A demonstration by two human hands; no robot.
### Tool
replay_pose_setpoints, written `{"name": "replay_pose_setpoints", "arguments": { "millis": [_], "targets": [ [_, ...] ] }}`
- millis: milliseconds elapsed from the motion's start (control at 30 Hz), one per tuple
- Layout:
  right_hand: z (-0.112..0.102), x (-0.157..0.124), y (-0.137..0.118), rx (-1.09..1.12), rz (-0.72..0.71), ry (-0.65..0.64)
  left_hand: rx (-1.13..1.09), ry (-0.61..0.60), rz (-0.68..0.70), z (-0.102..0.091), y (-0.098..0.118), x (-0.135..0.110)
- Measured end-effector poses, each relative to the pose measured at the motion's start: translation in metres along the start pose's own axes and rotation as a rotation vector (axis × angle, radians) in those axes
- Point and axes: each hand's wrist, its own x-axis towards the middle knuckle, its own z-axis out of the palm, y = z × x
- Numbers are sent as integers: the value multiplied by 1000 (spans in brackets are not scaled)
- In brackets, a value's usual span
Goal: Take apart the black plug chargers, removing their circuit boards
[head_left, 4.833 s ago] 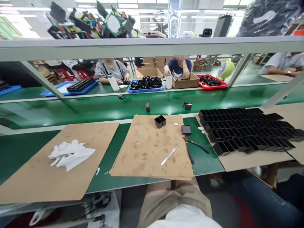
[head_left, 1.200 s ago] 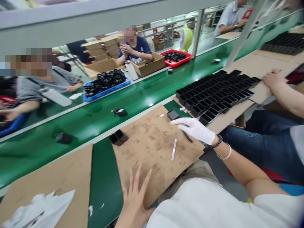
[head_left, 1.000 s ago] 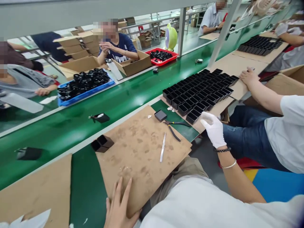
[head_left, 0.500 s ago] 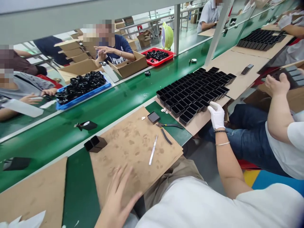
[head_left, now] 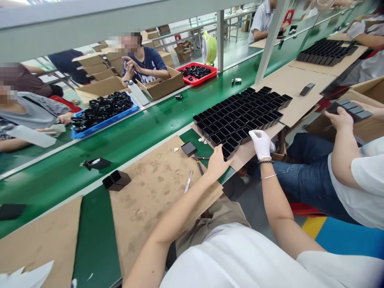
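Rows of open-topped black boxes point(head_left: 237, 116) stand packed together on cardboard to the right. My bare left hand point(head_left: 218, 162) reaches across the cardboard mat, its fingers and thumb around the left end of the nearest short row. At the other end of that row is my right hand point(head_left: 260, 143) in a white glove, fingers bent against the boxes. The fingertips of both hands are partly hidden. Beneath my left forearm lie a thin silver pointed tool point(head_left: 189, 181) and pliers point(head_left: 199, 165), both partly covered. A flat black piece point(head_left: 189, 149) rests close by.
Two black boxes point(head_left: 116, 181) lie on the left edge of the cardboard mat point(head_left: 144, 200). Behind runs a green conveyor point(head_left: 150, 128) carrying several parts. Across it are a blue tray point(head_left: 105, 128) and a red tray point(head_left: 207, 80). A co-worker's hand point(head_left: 340, 118) holds dark boxes at right.
My left hand has moved from above the mat to the near boxes at right. My gloved right hand has shifted slightly left along them. The co-worker at right now holds dark boxes farther forward.
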Motion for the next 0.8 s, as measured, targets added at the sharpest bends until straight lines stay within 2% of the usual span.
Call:
{"name": "replay_pose_setpoints", "arguments": {
  "millis": [200,500,800],
  "targets": [
    [-3,3,2,-9,4,-108,5,-46,26,-8,-12,5],
    [8,1,0,-3,-10,-177,58,-127,9,-17,-6,14],
    [-1,-8,-13,39,-21,-202,80,-207,123,-31,-8,14]
  ]
}}
